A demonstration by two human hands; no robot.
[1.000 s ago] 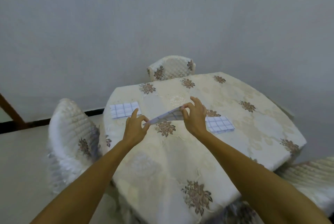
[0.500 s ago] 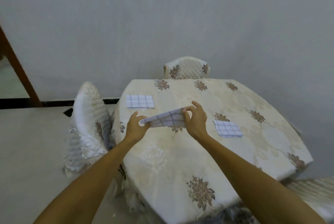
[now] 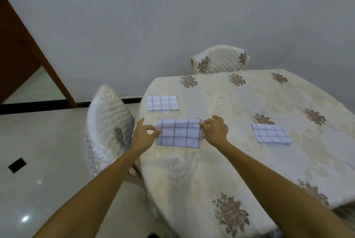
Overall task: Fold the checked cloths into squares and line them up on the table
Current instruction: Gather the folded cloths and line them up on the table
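Both hands pinch one folded checked cloth [image 3: 179, 134] by its upper corners, the left hand [image 3: 143, 135] at the left edge and the right hand [image 3: 215, 130] at the right, holding it above the table [image 3: 240, 160] near its left side. A second folded cloth [image 3: 162, 102] lies beyond it, a third [image 3: 270, 134] to the right.

left hand [image 3: 143, 137]: fingers pinched, seemingly | right hand [image 3: 216, 131]: fingers pinched | arms: extended

Soft even light, floor [image 3: 25, 218] glare spots, wide-angle edge distortion.
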